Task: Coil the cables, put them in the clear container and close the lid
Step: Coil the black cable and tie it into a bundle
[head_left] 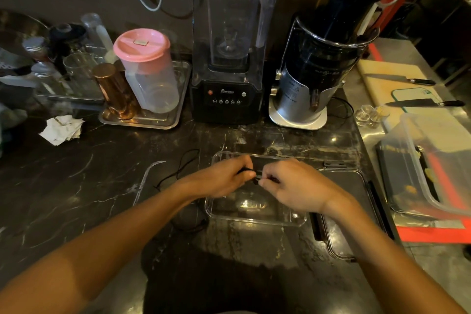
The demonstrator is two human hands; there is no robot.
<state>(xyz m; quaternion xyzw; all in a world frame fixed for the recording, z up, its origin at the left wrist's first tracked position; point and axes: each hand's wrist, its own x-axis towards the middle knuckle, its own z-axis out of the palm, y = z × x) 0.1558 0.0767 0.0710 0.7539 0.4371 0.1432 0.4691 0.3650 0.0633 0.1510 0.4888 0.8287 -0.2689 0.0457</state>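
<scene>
A clear container (254, 219) sits open on the dark marble counter, near the front middle. Its clear lid (351, 211) lies flat just to the right of it. Both hands are over the container. My left hand (224, 178) and my right hand (293, 186) each pinch a thin black cable (255, 178) between the fingertips, which nearly touch. A loose stretch of black cable (183, 168) trails on the counter to the left of the container. A darker bundle (190, 216) lies under my left forearm; I cannot tell what it is.
Behind stand a black blender (226, 58) and a juicer (316, 64). A metal tray (142, 120) with a pink-lidded jug (147, 69) is at back left, beside crumpled paper (62, 129). Right: a large plastic tub (433, 166), knives (423, 103), cutting boards.
</scene>
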